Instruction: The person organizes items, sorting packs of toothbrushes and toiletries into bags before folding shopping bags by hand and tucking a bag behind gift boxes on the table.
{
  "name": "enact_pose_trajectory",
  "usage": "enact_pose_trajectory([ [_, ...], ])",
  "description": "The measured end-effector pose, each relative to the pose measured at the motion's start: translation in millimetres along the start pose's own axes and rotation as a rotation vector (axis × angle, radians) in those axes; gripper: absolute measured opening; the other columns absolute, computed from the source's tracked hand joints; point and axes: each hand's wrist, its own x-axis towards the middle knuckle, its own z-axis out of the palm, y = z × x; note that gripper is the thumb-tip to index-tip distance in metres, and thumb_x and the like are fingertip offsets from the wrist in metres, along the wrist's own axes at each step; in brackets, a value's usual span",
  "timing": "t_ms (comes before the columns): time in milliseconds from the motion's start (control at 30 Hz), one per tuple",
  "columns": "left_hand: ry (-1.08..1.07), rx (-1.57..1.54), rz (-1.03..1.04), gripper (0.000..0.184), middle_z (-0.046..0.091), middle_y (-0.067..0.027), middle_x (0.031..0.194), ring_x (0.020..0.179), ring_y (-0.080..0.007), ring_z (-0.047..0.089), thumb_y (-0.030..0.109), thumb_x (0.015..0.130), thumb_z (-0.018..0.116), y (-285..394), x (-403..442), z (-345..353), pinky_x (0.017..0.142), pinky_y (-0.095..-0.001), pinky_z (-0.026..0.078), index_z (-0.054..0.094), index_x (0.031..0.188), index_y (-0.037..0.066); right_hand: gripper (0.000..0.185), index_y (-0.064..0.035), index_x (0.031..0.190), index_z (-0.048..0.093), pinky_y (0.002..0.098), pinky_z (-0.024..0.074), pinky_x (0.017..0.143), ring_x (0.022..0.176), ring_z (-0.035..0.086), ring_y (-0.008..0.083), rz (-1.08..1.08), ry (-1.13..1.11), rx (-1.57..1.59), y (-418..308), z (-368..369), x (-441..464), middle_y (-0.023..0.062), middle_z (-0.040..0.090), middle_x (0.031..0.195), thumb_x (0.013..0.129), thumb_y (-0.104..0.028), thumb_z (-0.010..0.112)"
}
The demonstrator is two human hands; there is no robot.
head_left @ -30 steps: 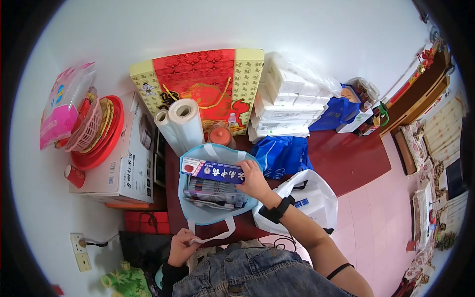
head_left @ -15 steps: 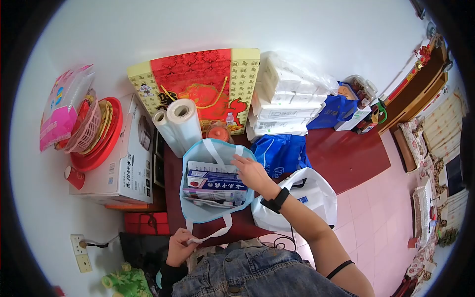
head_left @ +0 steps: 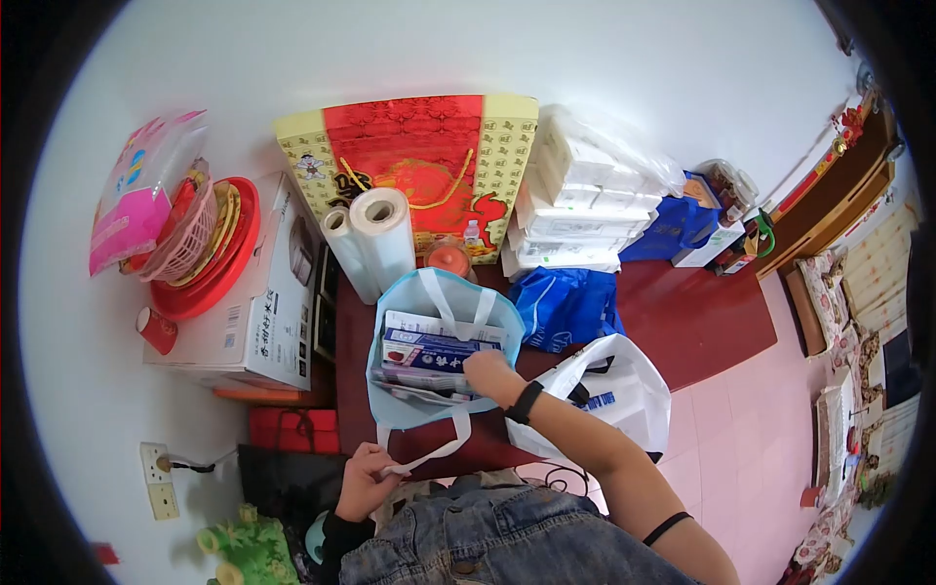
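Observation:
A light-blue tote bag (head_left: 390,304) stands open in front of me, with several flat boxes and packets upright inside. My left hand (head_left: 368,482) is closed on its near white strap handle (head_left: 444,450), pulling it toward me. At the bag's right side, my right hand (head_left: 495,377) reaches in with curled fingers at the right end of a dark-blue and white box (head_left: 424,353). What those fingers hold is hidden. Just right of the tote, under my right forearm, sits a white bag (head_left: 639,390) with something white and blue inside.
Behind the tote stand clear plastic rolls (head_left: 385,234), a red lidded jar (head_left: 448,257) and a large red-and-yellow gift bag (head_left: 405,166). A blue bag (head_left: 565,307) and stacked tissue packs (head_left: 575,219) are to the right on the dark-red table (head_left: 702,317). A white carton (head_left: 258,317) stands left.
My right hand has moved from the tote's right rim down inside, its fingers going from spread to curled at the boxes. My left hand still holds the strap. The view has shifted slightly.

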Motion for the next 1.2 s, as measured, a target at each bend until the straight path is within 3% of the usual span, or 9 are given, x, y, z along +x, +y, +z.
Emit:
enact_pose_trajectory([
  [200, -0.018, 0.067, 0.005, 0.018, 0.06, -0.0054, 0.077, 0.079, -0.0178, 0.052, -0.002, 0.065, 0.065, -1.2, -2.0, -1.1, 0.069, -0.029, 0.042, 0.071, 0.08, 0.008, 0.016, -0.0078, 0.084, 0.066, 0.041, 0.0502, 0.061, 0.069, 0.063, 0.0347, 0.018, 0.412, 0.44, 25.9, -81.1, -36.4, 0.017, 0.064, 0.074, 0.076, -0.02, 0.06],
  [267, -0.005, -0.053, -0.202, 0.03, 0.061, -0.0052, 0.081, 0.083, -0.0146, 0.056, 0.0, 0.072, 0.064, 12.1, 1.3, -0.8, 0.073, -0.0278, 0.045, 0.066, 0.101, 0.004, 0.017, -0.007, 0.085, 0.065, 0.0401, 0.0496, 0.06, 0.068, 0.061, 0.0361, -0.007, 0.501, 0.571, 35.7, -103.8, -50.3, 0.0183, 0.063, 0.073, 0.076, -0.021, 0.062],
  [467, 0.181, -0.419, -0.191, 0.056, 0.057, -0.0071, 0.101, 0.088, -0.0139, 0.058, 0.012, 0.083, 0.061, -13.1, 13.6, 1.8, 0.08, -0.0275, 0.045, 0.036, 0.132, -0.002, 0.015, -0.0004, 0.092, 0.061, 0.0248, 0.0461, 0.059, 0.066, 0.056, 0.0069, -0.083, 0.33, 1.358, 54.9, -130.1, -80.7, 0.0027, 0.062, 0.073, 0.084, -0.013, 0.062],
  [500, 0.155, -0.445, -0.224, 0.055, 0.053, -0.0099, 0.115, 0.098, -0.0162, 0.056, -0.002, 0.082, 0.054, -11.2, 15.8, -1.8, 0.084, -0.0277, 0.046, 0.036, 0.134, 0.0, 0.014, -0.0004, 0.094, 0.06, 0.0224, 0.0448, 0.061, 0.069, 0.055, 0.0046, -0.121, 0.27, 1.494, 53.6, -128.5, -83.4, -0.0018, 0.061, 0.077, 0.086, -0.011, 0.06],
  [633, 0.471, -0.757, -0.141, 0.045, 0.056, -0.0121, 0.113, 0.095, -0.0162, 0.059, 0.002, 0.085, 0.052, 18.4, 34.8, 4.7, 0.085, -0.031, 0.047, 0.041, 0.129, -0.003, 0.014, -0.0002, 0.094, 0.06, 0.0209, 0.0427, 0.062, 0.071, 0.053, 0.0046, -0.142, 0.024, 1.526, 51.4, -129.2, -93.6, -0.0013, 0.06, 0.078, 0.085, -0.011, 0.061],
  [800, 0.147, -0.65, -0.3, 0.036, 0.064, -0.0094, 0.1, 0.095, -0.0157, 0.06, 0.003, 0.081, 0.061, -11.1, 12.5, -28.9, 0.088, -0.03, 0.046, 0.054, 0.115, -0.007, 0.017, -0.0011, 0.095, 0.06, 0.0221, 0.0428, 0.065, 0.073, 0.053, 0.007, -0.251, -0.029, 1.314, 48.4, -115.8, -79.9, 0.0008, 0.06, 0.08, 0.082, -0.01, 0.063],
  [933, -0.135, -0.527, -0.313, 0.042, 0.061, -0.0115, 0.112, 0.102, -0.0176, 0.058, 0.003, 0.08, 0.062, 19.4, 11.5, -23.9, 0.09, -0.0313, 0.044, 0.051, 0.12, -0.005, 0.02, -0.0026, 0.099, 0.059, 0.0231, 0.0447, 0.067, 0.075, 0.055, 0.008, -0.296, 0.03, 1.289, 30.3, -113.5, -65.0, 0.0014, 0.061, 0.081, 0.081, -0.01, 0.065],
  [1133, 0.112, -0.841, -0.326, 0.045, 0.057, -0.0105, 0.119, 0.109, -0.0187, 0.054, 0.006, 0.083, 0.062, -0.8, -2.2, -8.4, 0.095, -0.0323, 0.041, 0.048, 0.125, -0.002, 0.029, -0.005, 0.113, 0.051, 0.0227, 0.0472, 0.063, 0.076, 0.059, 0.0085, 0.022, 0.494, 1.357, 11.7, -86.6, -36.7, 0.0008, 0.062, 0.089, 0.093, -0.026, 0.051],
  [1200, 0.224, -0.819, -0.273, 0.05, 0.051, -0.0113, 0.126, 0.116, -0.0225, 0.05, 0.01, 0.086, 0.06, -13.2, -9.2, -8.0, 0.1, -0.0378, 0.036, 0.04, 0.131, 0.0, 0.036, -0.0018, 0.094, 0.06, 0.0342, 0.0491, 0.06, 0.066, 0.064, 0.0231, 0.087, 0.423, 1.142, 9.1, -67.0, -36.4, 0.013, 0.065, 0.077, 0.09, -0.037, 0.051],
])
